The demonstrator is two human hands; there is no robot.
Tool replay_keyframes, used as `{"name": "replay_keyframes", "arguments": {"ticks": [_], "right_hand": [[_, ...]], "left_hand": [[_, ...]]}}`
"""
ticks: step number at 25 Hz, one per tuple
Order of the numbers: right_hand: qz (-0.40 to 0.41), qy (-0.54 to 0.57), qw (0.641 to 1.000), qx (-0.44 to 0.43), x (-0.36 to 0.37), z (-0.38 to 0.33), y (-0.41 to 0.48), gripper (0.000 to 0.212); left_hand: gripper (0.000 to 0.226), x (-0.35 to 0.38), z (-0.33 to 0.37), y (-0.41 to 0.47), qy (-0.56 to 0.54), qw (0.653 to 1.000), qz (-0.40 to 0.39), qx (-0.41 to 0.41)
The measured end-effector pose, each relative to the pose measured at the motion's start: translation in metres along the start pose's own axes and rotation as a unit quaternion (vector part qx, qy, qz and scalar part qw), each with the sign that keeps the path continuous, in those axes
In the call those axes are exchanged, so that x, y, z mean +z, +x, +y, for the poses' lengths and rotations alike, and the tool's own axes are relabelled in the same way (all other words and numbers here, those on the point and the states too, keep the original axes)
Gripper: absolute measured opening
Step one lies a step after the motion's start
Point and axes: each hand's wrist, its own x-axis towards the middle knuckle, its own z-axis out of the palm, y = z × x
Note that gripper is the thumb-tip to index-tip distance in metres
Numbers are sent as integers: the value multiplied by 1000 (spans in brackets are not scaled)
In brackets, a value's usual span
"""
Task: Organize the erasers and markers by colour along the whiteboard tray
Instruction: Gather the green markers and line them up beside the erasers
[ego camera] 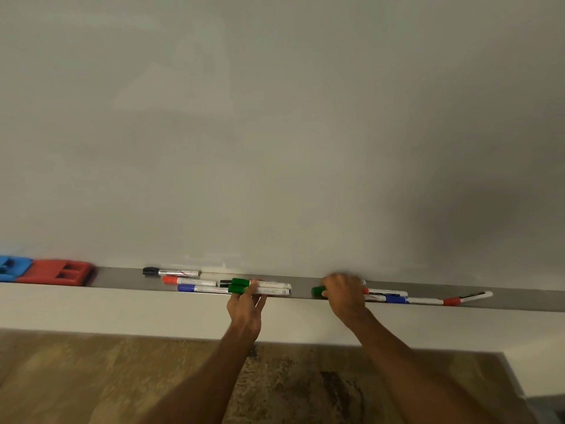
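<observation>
A grey whiteboard tray (pixel 122 278) runs across the view. My left hand (pixel 246 304) grips two green-capped markers (pixel 269 287) lying side by side. My right hand (pixel 344 293) is closed over a third green-capped marker (pixel 318 291), whose barrel is hidden under the fingers. Left of them lie a black marker (pixel 171 272), a red marker (pixel 189 281) and a blue marker (pixel 201 289). Right of my right hand lie red (pixel 385 292), blue (pixel 394 299) and another red marker (pixel 452 300). A blue eraser (pixel 10 267) and a red eraser (pixel 56 272) sit at the tray's far left.
The whiteboard (pixel 275 133) fills the upper view. Below the tray is a white wall ledge (pixel 122 313), then brown patterned floor (pixel 91 377). Bare tray shows between the red eraser and the black marker, and at the far right end.
</observation>
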Motion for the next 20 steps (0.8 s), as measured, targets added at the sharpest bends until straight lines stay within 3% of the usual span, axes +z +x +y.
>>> {"name": "replay_keyframes", "arguments": {"ticks": [9, 14, 20], "right_hand": [[38, 8, 999, -38, 13, -2, 9, 16], [52, 18, 995, -77, 14, -11, 9, 37], [94, 113, 980, -136, -11, -50, 20, 28]], "left_hand": [[30, 0, -6, 0, 12, 1000, -16, -12], [30, 0, -5, 1, 27, 999, -26, -18], [24, -5, 3, -1, 45, 997, -64, -27]]}}
